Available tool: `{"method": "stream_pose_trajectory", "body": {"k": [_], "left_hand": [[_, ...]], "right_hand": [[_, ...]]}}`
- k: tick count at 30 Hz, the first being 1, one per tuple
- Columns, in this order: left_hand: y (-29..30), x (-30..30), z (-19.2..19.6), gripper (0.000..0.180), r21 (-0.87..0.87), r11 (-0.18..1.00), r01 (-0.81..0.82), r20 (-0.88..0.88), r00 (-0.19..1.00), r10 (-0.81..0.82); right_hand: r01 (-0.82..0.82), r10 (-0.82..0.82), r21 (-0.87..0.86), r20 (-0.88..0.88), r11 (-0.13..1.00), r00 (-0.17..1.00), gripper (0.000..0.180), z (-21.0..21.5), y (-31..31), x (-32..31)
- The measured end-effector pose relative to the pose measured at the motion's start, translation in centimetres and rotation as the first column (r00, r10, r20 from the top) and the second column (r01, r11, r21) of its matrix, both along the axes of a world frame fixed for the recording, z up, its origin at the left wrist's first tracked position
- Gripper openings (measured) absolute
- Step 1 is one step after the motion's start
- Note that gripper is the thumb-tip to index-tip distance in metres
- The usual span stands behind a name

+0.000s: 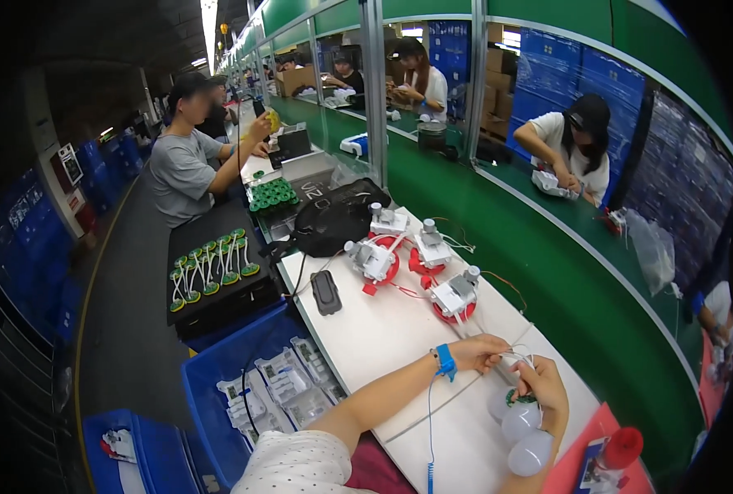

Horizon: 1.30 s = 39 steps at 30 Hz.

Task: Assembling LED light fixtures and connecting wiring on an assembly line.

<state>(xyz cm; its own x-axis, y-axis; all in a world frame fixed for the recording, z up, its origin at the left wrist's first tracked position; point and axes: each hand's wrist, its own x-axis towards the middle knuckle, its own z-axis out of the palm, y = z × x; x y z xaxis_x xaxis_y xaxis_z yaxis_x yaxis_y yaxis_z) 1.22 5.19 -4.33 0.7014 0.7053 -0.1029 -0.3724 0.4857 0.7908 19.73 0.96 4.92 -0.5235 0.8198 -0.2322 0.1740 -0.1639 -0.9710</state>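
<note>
Over the white worktop, the fingertips of my left hand (480,352) are closed on a thin white cable (516,356). My right hand (543,385), just to the right and nearer, pinches the looped cable too. Beside and under my right hand sit white dome-shaped covers (521,422), partly hidden by the hand and forearm. A small green circuit board (521,398) shows at the farthest of them. Around my left wrist is a blue strap (444,361) with a coiled cord.
White-and-grey assemblies with red round bases (453,298) stand farther along the worktop (375,325), near a dark oblong device (326,292) and black bag (342,216). A blue bin (206,387) holds white housings at left. A red cup-shaped part (622,447) is nearby at right. Co-workers sit beyond.
</note>
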Motion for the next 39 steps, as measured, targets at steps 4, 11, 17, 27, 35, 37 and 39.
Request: {"method": "stream_pose_trajectory", "body": {"k": [4,11,17,27,35,37,39], "left_hand": [[0.2,0.6,-0.3,0.018,-0.019,0.999,-0.045,0.029,0.999,0.045],[0.9,2.1,-1.5,0.014,0.012,0.99,-0.143,0.112,0.984,0.141],[-2.8,3.6,-1.7,0.027,0.394,0.702,-0.593,-0.093,0.734,0.673],[-5.8,1.6,-1.4,0.037,0.564,0.572,-0.596,-0.166,0.597,0.785],[-6.9,-1.1,0.5,0.042,0.678,0.548,-0.489,-0.181,0.611,0.77],[-6.8,-1.7,0.8,0.04,0.872,0.325,-0.365,-0.08,0.549,0.832],[-6.8,-2.0,1.0,0.039,0.881,0.3,-0.365,-0.064,0.536,0.842]], "right_hand": [[0.017,-0.017,0.004,-0.001,1.0,1.0,0.02,-0.1,0.1,-0.1],[0.034,-0.032,0.06,-0.04,0.998,0.999,0.024,-0.6,-0.5,-1.1],[-0.056,0.011,0.278,0.158,0.959,0.987,0.023,-0.9,-2.8,-4.6],[-0.177,0.001,0.277,0.536,0.945,0.844,0.023,2.5,-5.9,-3.2],[-0.586,-0.36,0.616,0.786,0.527,0.503,0.023,2.8,-7.0,-3.3],[-0.632,-0.5,0.589,0.795,0.504,0.343,0.022,3.2,-6.9,-3.6],[-0.675,-0.525,0.558,0.801,0.482,0.287,0.021,3.1,-5.7,-3.3]]}}
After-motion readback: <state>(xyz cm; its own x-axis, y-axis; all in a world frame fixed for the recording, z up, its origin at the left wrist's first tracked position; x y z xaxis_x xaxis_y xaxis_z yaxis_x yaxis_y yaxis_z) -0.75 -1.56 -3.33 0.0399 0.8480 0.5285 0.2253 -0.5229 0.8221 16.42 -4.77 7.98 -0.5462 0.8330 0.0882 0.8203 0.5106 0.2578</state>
